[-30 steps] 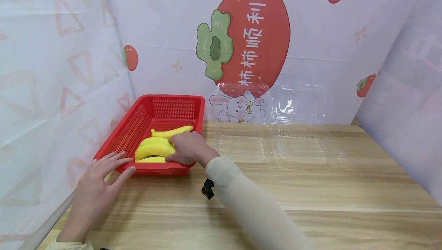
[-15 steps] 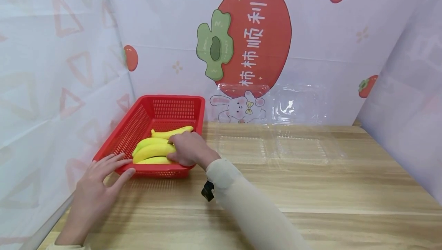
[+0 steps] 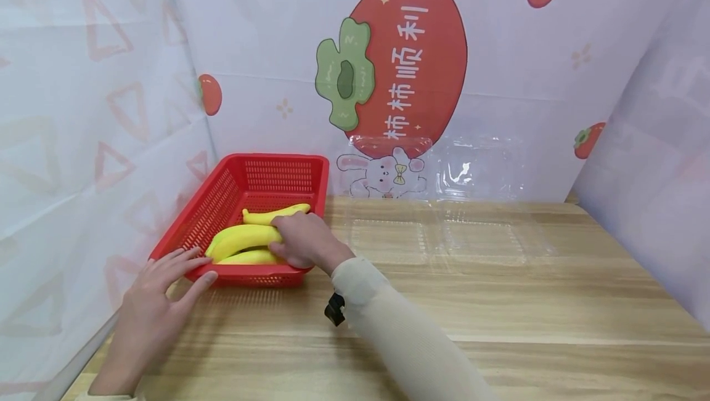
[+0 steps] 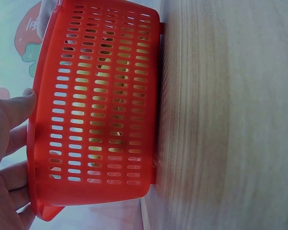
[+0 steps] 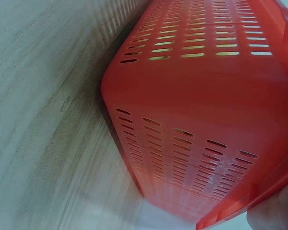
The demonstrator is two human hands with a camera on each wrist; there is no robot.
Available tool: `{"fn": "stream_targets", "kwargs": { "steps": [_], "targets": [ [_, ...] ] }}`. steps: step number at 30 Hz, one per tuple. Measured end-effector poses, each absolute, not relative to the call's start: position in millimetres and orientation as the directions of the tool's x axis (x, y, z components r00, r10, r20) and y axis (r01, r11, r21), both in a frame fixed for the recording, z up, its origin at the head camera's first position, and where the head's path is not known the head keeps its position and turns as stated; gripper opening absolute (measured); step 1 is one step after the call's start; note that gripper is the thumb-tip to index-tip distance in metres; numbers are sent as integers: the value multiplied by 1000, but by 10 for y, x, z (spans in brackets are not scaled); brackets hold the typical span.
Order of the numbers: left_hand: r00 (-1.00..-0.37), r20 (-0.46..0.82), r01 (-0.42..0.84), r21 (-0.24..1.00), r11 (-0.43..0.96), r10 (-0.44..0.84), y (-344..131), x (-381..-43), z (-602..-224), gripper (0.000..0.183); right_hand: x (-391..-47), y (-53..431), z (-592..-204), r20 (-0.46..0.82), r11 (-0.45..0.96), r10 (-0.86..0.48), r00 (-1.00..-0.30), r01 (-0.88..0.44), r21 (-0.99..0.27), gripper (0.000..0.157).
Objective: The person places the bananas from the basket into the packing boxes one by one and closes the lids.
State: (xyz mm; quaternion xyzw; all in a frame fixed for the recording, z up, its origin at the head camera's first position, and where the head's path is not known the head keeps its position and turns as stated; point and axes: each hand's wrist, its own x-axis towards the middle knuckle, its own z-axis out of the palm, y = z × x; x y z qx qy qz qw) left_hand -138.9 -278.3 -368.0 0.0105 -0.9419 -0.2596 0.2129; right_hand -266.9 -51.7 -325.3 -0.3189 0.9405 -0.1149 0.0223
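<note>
A red plastic basket (image 3: pixel 249 271) with slotted walls stands on the table at the left, holding several yellow bananas. Over its front right corner reaches my right hand (image 3: pixel 307 242), whose thumb and fingers grip the right end of a banana (image 3: pixel 244 239); the fingertips are partly hidden. Beneath that one lies another banana (image 3: pixel 252 257), and a further banana (image 3: pixel 263 217) rests crosswise behind. My left hand (image 3: pixel 152 299) rests at the front left rim, fingers spread and thumb apart. In the left wrist view, its thumb and fingers touch the basket's rim (image 4: pixel 36 143).
Two clear plastic clamshell boxes (image 3: pixel 388 244) with raised lids stand right of the basket, against the printed back cloth (image 3: pixel 499 50). The wooden table (image 3: pixel 499 321) runs between cloth walls at left and right.
The gripped banana has shifted a little left, its left end now nearer my left fingertips. More of the banana beneath shows. Both hands stay nearly in place.
</note>
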Motion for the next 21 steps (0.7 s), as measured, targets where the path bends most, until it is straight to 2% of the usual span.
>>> {"fn": "stream_targets", "kwargs": {
  "steps": [3, 6, 14, 21],
  "targets": [
    [-907, 403, 98, 486, 868, -124, -2784, -1388, -3692, 52, -2656, -509, -3276, 51, 771, -587, -808, -577, -267, 40],
    [-906, 406, 99, 478, 873, -120, -2781, -1389, -3697, 52, -2651, -500, -3292, 73, 772, -565, -822, -557, -306, 47],
    [-904, 410, 97, 475, 874, -122, -2783, -1392, -3685, 53, -2647, -489, -3285, 96, 762, -538, -837, -532, -369, 45],
    [-908, 398, 88, 481, 873, -128, -2785, -1397, -3698, 55, -2640, -438, -3339, 209, 692, -511, -834, -543, -476, 41]
  ]
}}
